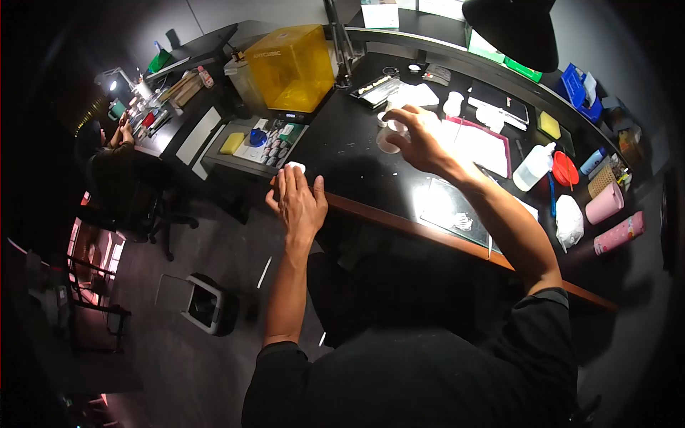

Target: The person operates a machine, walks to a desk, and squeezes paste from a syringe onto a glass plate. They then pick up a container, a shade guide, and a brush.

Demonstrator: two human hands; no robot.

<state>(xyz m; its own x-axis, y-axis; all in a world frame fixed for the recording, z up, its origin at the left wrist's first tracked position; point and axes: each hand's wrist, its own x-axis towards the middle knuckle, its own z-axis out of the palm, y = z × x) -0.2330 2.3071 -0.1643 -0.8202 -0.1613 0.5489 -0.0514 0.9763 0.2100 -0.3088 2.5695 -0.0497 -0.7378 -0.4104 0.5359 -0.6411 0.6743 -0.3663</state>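
Note:
My left hand (300, 207) reaches to the desk's left front corner. Its fingers are stretched out, and the fingertips touch a small white object (295, 167) that they partly cover; its kind cannot be made out. Over the black desk (342, 157), my right hand (422, 139) is curled, with thumb and fingers around a small whitish translucent cup (397, 128). Just below and left of that cup stands a clear round container (387, 141). A white sheet in a dark red tray (509, 158) lies to the right of this hand.
A yellow-covered machine (289, 68) stands behind an open drawer (207, 153). Rightward are a clear squeeze bottle (533, 167), a red lid (565, 170), a white plastic bag (569, 222) and pink containers (605, 204). A black lamp (514, 32) hangs above. A person (107, 153) sits far left.

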